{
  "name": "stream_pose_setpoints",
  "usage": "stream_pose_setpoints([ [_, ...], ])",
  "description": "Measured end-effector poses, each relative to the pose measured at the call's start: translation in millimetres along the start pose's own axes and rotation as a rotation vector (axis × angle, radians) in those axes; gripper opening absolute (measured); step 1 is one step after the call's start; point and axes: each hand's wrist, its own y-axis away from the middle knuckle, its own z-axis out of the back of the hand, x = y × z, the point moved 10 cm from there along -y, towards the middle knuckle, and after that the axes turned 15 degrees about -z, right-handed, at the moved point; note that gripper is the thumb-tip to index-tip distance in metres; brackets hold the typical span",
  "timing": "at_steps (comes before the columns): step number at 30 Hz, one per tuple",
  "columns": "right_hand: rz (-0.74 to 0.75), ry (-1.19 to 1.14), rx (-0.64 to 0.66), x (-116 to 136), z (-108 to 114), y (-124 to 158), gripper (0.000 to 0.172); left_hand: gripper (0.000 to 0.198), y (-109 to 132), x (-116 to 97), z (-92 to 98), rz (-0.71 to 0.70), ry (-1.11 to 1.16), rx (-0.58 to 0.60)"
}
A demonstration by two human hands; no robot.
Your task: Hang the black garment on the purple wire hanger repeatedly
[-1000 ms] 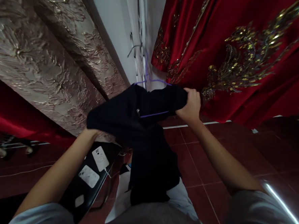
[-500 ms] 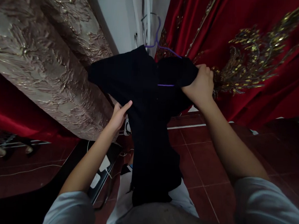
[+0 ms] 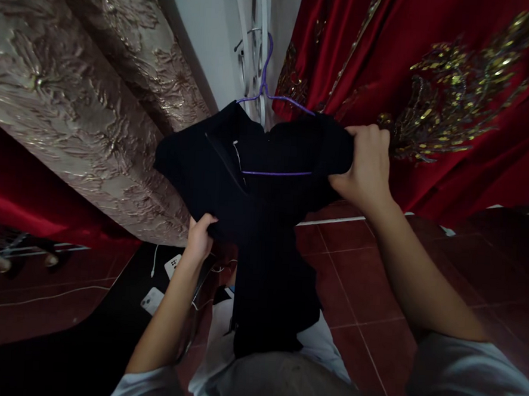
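Note:
A dark short-sleeved shirt hangs spread out in front of me on a purple wire hanger. Through its open neckline the hanger's lower bar shows. My left hand grips the shirt's left side below the sleeve, thumb on top and the other fingers mostly hidden. At the opposite shoulder, my right hand is closed around the sleeve cloth. The shirt's lower part drapes down towards my lap.
Beige embossed fabric hangs at left, and red cloth with gold sequins at right. White hangers are behind the purple one. Phones lie on a black surface at lower left, above a red tiled floor.
The neckline has opened wider and shows more of the hanger's bar. My left hand has moved down and slightly left; the right has shifted slightly right. The hanger's hook has shifted left.

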Motion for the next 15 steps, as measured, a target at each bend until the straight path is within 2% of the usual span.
stream_pose_setpoints([
  [4,-0.019,-0.116,-0.003,10,3,16,0.076,0.055,15,1,-0.3,0.017,0.056,-0.040],
  [7,-0.103,-0.360,-0.053,26,-18,41,0.059,0.053,29,8,-9.7,0.036,0.079,-0.033],
  [10,-0.309,-0.632,-0.088,36,-72,71,0.032,0.050,45,16,-14.8,0.018,0.064,-0.044],
  [13,-0.494,-0.792,0.070,48,-141,105,0.028,0.045,57,25,-9.1,0.000,0.011,-0.066],
  [15,-0.669,-0.945,0.228,45,-177,133,0.029,0.043,62,32,1.3,0.010,-0.015,-0.106],
])
